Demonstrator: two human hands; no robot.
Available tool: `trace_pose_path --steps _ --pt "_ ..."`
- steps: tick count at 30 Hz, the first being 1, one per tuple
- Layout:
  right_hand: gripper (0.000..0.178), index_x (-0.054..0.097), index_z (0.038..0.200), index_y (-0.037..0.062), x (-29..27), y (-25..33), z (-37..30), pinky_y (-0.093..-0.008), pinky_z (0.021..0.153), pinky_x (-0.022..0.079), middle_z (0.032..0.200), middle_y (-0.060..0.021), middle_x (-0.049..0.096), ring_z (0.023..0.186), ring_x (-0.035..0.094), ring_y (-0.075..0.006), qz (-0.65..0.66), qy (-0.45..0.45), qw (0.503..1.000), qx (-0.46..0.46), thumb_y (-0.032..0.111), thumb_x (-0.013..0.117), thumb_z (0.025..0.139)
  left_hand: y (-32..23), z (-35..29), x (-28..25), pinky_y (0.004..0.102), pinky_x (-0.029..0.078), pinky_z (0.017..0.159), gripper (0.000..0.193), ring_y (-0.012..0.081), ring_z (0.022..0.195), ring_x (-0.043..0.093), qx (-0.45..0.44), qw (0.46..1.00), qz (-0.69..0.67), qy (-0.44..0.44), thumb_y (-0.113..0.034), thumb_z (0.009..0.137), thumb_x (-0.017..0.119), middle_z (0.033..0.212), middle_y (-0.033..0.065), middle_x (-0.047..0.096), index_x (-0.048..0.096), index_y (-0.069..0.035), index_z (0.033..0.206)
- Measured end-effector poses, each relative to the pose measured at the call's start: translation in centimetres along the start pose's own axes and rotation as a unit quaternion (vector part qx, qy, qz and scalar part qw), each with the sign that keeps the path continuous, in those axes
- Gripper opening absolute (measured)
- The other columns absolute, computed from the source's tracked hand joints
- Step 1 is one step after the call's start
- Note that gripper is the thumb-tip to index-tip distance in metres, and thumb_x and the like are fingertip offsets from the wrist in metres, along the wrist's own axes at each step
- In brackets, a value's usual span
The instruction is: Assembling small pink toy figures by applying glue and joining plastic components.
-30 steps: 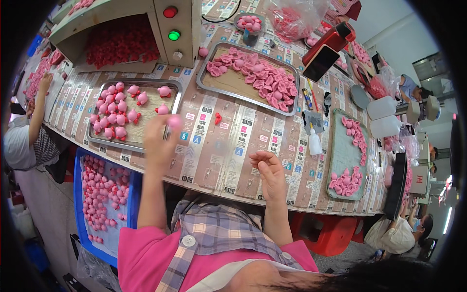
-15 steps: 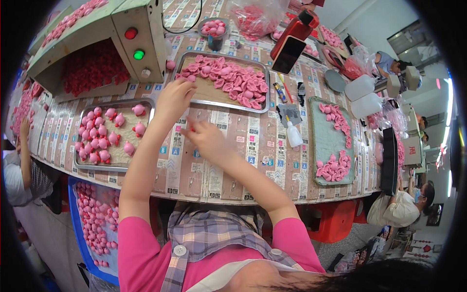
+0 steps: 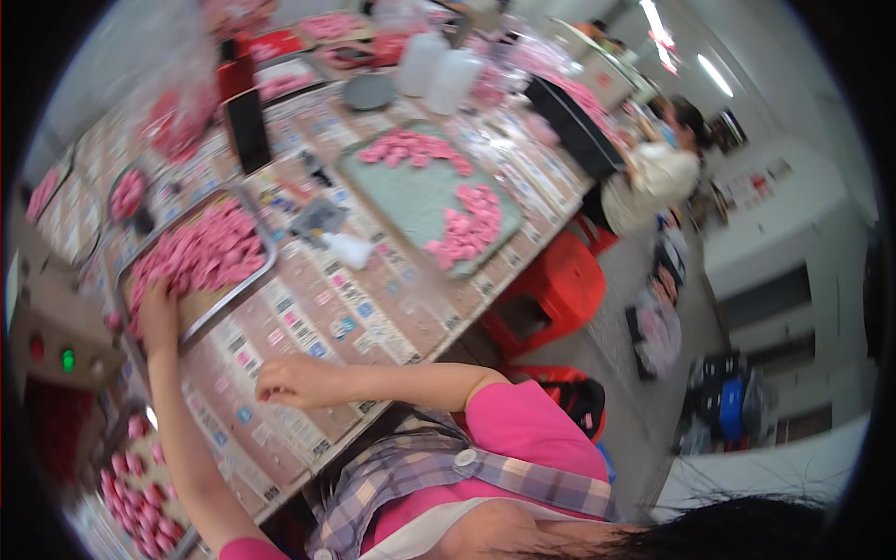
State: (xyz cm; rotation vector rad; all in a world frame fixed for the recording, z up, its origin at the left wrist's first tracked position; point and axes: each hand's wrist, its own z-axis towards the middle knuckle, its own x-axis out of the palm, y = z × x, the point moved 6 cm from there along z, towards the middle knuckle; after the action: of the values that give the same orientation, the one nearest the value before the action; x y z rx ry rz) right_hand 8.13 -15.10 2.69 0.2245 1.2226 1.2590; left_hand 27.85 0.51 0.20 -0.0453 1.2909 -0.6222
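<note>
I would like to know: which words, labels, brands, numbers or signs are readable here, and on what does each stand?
No text is clear enough to quote.
Brown-and-white striped printed table covering: coloured blocks and dark print, too blurred.
Pale box-shaped unit at the back: a reddish mark, too blurred.
Small red marks on the pale background, right: cannot tell whether they are writing.
White plastic squeeze bottle: no lettering visible.

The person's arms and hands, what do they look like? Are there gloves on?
The sleeves are short and bright pink, so the forearms are bare. The left hand and right hand wear no gloves. Blur hides tiny details.
</note>
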Motion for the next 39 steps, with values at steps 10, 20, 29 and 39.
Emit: trace_pose_path --steps 10,20,29,39 --pt "0.014 0.056 0.087 0.0037 -2.4 -1.3 -3.5 -0.0252 0.070 0.043 0.085 -0.0033 0.058 0.076 0.055 -0.0110 0.310 -0.068 0.928 0.195 0.010 0.059 0.076 -1.8 -2.0 -3.1 0.0261 0.041 0.064 0.015 0.0149 0.071 0.051 0.000 0.987 -0.148 -0.071 -0.013 0.084 0.051 0.082 0.0047 0.054 0.053 0.000 0.090" --pt "0.019 0.052 0.088 0.0021 -5.4 1.5 -2.4 -0.0282 0.068 0.045 0.079 -0.0068 0.058 0.076 0.058 -0.0147 0.250 -0.122 0.934 0.223 0.016 0.058 0.077 -15.4 -16.2 -1.0 0.0205 0.040 0.065 0.013 0.0079 0.072 0.048 -0.103 0.799 -0.558 0.200 -0.007 0.079 0.057 0.081 0.0001 0.050 0.049 -0.002 0.088" --pt "0.024 0.055 0.093 0.0054 -3.6 4.2 -2.7 -0.0318 0.063 0.045 0.078 -0.0070 0.059 0.070 0.058 -0.0221 0.043 -0.153 0.985 0.061 0.017 0.061 0.073 -13.8 -18.5 0.1 0.0235 0.045 0.076 0.037 0.0147 0.092 0.052 -0.203 0.622 -0.751 0.089 -0.008 0.076 0.061 0.103 0.0077 0.050 0.043 -0.003 0.107" --pt "0.020 0.056 0.087 0.0047 -3.9 5.2 -2.8 -0.0296 0.065 0.045 0.081 -0.0072 0.059 0.071 0.058 -0.0203 0.054 -0.189 0.980 0.029 0.014 0.064 0.070 -13.0 -19.2 0.0 0.0233 0.049 0.075 0.033 0.0171 0.091 0.056 -0.252 0.526 -0.811 0.045 -0.008 0.084 0.049 0.102 0.0121 0.053 0.040 0.002 0.115"
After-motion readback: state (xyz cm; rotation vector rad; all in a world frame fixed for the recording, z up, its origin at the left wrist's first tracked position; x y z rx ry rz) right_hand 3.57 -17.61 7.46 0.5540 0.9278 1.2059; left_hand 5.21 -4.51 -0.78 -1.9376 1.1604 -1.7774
